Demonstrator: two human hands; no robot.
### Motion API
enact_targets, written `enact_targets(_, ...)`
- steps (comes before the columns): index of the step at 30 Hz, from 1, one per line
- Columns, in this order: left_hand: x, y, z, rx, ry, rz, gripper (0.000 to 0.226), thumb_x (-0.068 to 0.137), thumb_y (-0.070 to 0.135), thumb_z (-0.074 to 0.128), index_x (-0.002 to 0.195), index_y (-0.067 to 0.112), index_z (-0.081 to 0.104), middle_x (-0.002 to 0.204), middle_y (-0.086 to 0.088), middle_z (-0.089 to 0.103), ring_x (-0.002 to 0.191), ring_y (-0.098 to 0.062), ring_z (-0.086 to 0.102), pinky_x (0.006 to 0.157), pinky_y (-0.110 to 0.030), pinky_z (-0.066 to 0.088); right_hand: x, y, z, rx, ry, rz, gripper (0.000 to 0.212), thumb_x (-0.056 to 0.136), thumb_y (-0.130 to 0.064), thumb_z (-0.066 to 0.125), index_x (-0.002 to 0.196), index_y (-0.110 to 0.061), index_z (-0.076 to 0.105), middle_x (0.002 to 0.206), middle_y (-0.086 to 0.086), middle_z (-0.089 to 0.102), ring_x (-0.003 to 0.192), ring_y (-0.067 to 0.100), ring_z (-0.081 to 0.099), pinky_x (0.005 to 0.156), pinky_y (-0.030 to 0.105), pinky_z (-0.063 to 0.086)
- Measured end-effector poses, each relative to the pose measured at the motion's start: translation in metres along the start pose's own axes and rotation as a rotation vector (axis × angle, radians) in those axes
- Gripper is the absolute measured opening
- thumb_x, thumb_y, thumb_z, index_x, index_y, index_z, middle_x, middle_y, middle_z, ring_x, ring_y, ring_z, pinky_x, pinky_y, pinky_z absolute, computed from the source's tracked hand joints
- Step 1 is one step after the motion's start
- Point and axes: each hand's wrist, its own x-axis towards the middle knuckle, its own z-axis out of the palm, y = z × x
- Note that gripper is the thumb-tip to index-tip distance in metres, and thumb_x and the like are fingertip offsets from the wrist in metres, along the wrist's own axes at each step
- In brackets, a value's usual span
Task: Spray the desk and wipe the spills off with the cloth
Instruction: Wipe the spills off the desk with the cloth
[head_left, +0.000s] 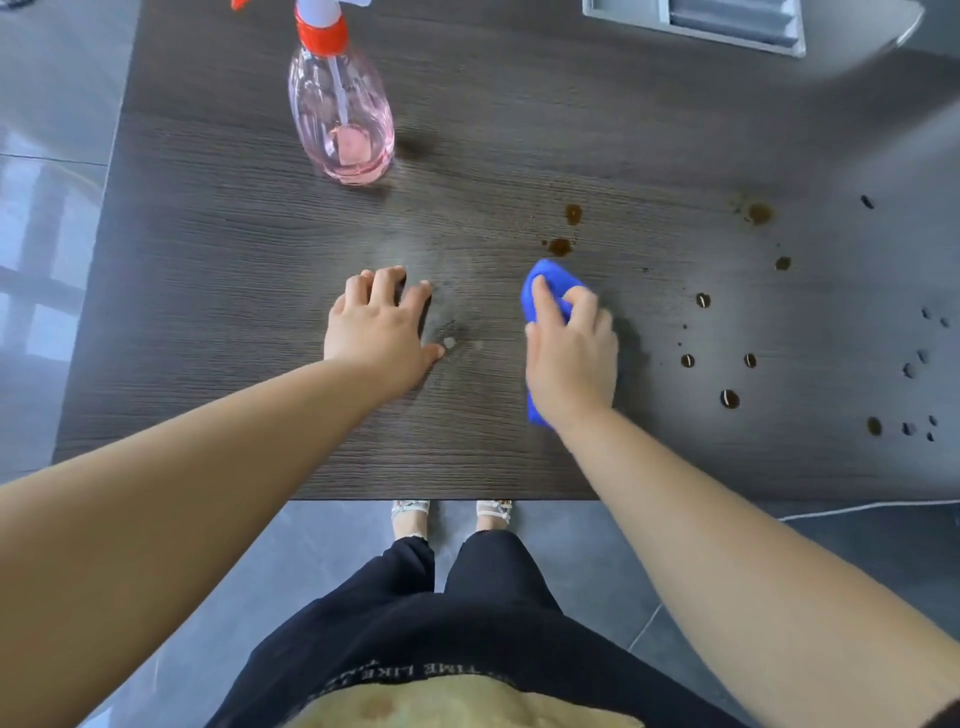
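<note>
Blue cloth (546, 283) clutched in right hand (571, 364) beside spills (560, 246); left hand (379, 330) splayed flat on desk (234, 270) near front edge.

desk (260, 415): one, dark wood grain
spray bottle (340, 114): one, pink with a red collar
cloth (550, 283): one, blue
hands: two, a left hand (376, 325) and a right hand (571, 358)
brown drops (729, 398): nine large enough to tell apart
dark drops (908, 370) in the glare near the right edge: about eight
tiny specks (679, 344) among the drops: a few, too small to count
grey tray (727, 26): one, cut off by the top edge
feet in sandals (410, 514): two
white cable (857, 509) on the floor: one
</note>
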Motion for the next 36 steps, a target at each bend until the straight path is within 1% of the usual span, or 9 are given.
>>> enact_targets(3, 0.001, 0.001, -0.001, 0.008, -0.014, -0.001, 0.072, 0.088, 0.055, 0.050, 0.146, 0.028, 0.019, 0.153, -0.003, 0.013, 0.140, -0.032, 0.011, 0.113, -0.040, 0.019, -0.027, 0.022, 0.003, -0.027, 0.001, -0.392, 0.045, 0.088, -0.029, 0.039, 0.127, -0.017, 0.056, 0.104, 0.013, 0.055, 0.071, 0.032, 0.050, 0.063, 0.039, 0.050)
enact_targets(5, 0.002, 0.002, -0.001, 0.017, -0.022, 0.004, 0.072, 0.088, 0.055, 0.049, 0.147, 0.027, 0.018, 0.153, -0.004, 0.013, 0.140, -0.033, 0.011, 0.113, -0.040, 0.018, -0.019, 0.045, 0.002, -0.029, 0.013, -0.418, 0.044, 0.088, -0.029, 0.040, 0.127, -0.017, 0.057, 0.106, 0.012, 0.052, 0.072, 0.032, 0.051, 0.063, 0.042, 0.051)
enact_targets(11, 0.004, 0.003, -0.003, 0.030, -0.033, -0.008, 0.072, 0.088, 0.054, 0.051, 0.146, 0.027, 0.018, 0.152, -0.004, 0.013, 0.139, -0.033, 0.011, 0.113, -0.041, 0.018, 0.043, 0.016, 0.004, -0.012, -0.013, 0.178, 0.047, 0.095, -0.023, 0.048, 0.141, -0.019, 0.040, 0.126, 0.014, 0.045, 0.096, 0.036, 0.047, 0.082, 0.043, 0.040)
enact_targets(14, 0.002, 0.004, -0.002, 0.008, -0.030, -0.017, 0.073, 0.086, 0.053, 0.054, 0.146, 0.027, 0.021, 0.152, -0.003, 0.014, 0.139, -0.033, 0.012, 0.112, -0.041, 0.019, 0.027, -0.008, 0.009, 0.020, 0.055, -0.035, 0.045, 0.084, -0.018, 0.060, 0.128, -0.015, 0.056, 0.108, 0.017, 0.056, 0.075, 0.035, 0.051, 0.065, 0.041, 0.046)
enact_targets(19, 0.003, 0.004, -0.005, 0.018, -0.025, -0.012, 0.073, 0.085, 0.052, 0.056, 0.145, 0.026, 0.024, 0.150, -0.003, 0.018, 0.136, -0.031, 0.017, 0.109, -0.040, 0.025, -0.007, 0.039, 0.000, -0.024, 0.013, -0.407, 0.044, 0.087, -0.027, 0.039, 0.126, -0.017, 0.057, 0.103, 0.013, 0.058, 0.070, 0.032, 0.051, 0.060, 0.040, 0.049)
enact_targets(26, 0.018, 0.010, -0.023, 0.087, -0.035, -0.056, 0.090, 0.064, 0.057, 0.075, 0.136, 0.021, 0.035, 0.138, -0.006, 0.030, 0.129, -0.031, 0.027, 0.102, -0.042, 0.033, 0.078, 0.013, 0.002, 0.019, -0.089, 0.151, 0.048, 0.097, -0.025, 0.043, 0.144, -0.023, 0.033, 0.132, 0.011, 0.040, 0.102, 0.033, 0.044, 0.085, 0.041, 0.038)
enact_targets(32, 0.027, 0.007, -0.029, 0.032, -0.090, -0.097, 0.111, 0.050, 0.055, 0.084, 0.141, 0.024, 0.028, 0.142, -0.003, 0.025, 0.132, -0.030, 0.023, 0.099, -0.044, 0.038, 0.008, 0.022, 0.002, 0.042, -0.029, -0.471, 0.042, 0.086, -0.026, 0.043, 0.124, -0.019, 0.060, 0.103, 0.013, 0.059, 0.070, 0.032, 0.052, 0.060, 0.039, 0.049)
enact_targets(34, 0.027, 0.008, -0.030, 0.043, -0.109, -0.101, 0.112, 0.050, 0.056, 0.083, 0.142, 0.026, 0.027, 0.142, -0.002, 0.025, 0.131, -0.029, 0.023, 0.095, -0.043, 0.041, 0.015, 0.047, -0.003, 0.044, -0.031, -0.517, 0.043, 0.085, -0.028, 0.042, 0.122, -0.020, 0.061, 0.103, 0.013, 0.059, 0.069, 0.033, 0.052, 0.059, 0.040, 0.051)
enact_targets(36, 0.028, 0.010, -0.031, 0.053, -0.124, -0.117, 0.111, 0.051, 0.055, 0.084, 0.142, 0.025, 0.028, 0.141, -0.002, 0.025, 0.130, -0.029, 0.024, 0.091, -0.042, 0.044, 0.044, 0.061, -0.003, 0.025, 0.023, -0.364, 0.042, 0.086, -0.027, 0.043, 0.124, -0.019, 0.060, 0.105, 0.015, 0.057, 0.072, 0.034, 0.053, 0.062, 0.042, 0.051)
